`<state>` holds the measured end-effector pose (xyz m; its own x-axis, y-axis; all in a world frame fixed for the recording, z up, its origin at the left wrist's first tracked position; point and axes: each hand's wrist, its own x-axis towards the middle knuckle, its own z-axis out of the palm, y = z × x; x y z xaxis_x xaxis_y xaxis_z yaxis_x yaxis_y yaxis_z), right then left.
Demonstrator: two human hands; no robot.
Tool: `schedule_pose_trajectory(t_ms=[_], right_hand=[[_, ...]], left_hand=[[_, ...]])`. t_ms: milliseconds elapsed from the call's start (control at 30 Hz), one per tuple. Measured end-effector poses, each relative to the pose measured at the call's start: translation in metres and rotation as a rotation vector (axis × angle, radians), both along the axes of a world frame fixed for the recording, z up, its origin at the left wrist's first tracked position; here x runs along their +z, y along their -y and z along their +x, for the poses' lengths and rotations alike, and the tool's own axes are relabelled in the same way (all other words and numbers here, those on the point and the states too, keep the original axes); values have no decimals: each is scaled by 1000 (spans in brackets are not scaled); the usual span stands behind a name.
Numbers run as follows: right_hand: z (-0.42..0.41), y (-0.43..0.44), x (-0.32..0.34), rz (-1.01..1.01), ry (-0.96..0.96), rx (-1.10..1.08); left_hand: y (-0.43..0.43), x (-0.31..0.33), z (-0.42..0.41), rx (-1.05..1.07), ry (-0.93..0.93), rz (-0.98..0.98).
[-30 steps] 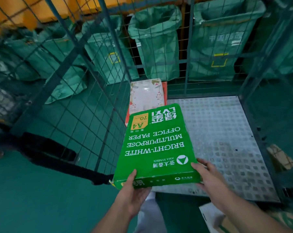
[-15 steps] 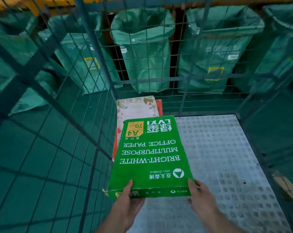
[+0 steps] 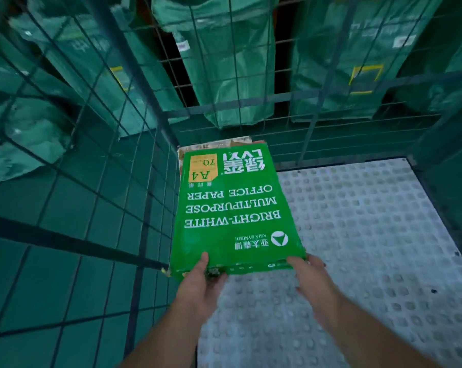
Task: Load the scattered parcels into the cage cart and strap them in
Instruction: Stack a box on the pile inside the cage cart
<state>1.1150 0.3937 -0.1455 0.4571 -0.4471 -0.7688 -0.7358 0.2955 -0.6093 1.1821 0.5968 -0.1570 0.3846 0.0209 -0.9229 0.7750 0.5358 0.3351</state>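
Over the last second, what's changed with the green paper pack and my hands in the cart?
The green paper pack moved forward and down into the cage cart, and now hides nearly all of the floral parcel in the back left corner. The left grip and right grip went in with it, holding its near end throughout. The floral parcel stayed put.

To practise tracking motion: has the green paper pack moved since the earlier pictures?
Yes: deeper into the cage cart; the green paper pack now covers nearly all the floral parcel.
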Motion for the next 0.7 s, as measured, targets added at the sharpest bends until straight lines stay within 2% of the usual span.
schedule_pose_trajectory(t_ms=[133,233,300,400,467,533,600,700], right_hand=[[38,-12,-18,-40,83,103],[59,-21,-39,85,181,240],[63,-23,-47,165,194,381],[57,-22,-53,226,202,474],[37,-21,-53,217,184,474],[1,-17,-46,251,132,368],[-52,-10,-45,287,-11,268],[-154,1,-52,250,-197,241]], left_hand=[[-6,-5,39,-10,45,68],[-12,-6,61,2,90,100],[-16,-3,64,-50,109,100],[-22,0,55,-164,134,152],[-25,-5,41,-245,111,196],[-25,-12,12,-364,53,221],[-18,-20,-31,-534,-30,239],[5,-31,-107,-804,-151,227]])
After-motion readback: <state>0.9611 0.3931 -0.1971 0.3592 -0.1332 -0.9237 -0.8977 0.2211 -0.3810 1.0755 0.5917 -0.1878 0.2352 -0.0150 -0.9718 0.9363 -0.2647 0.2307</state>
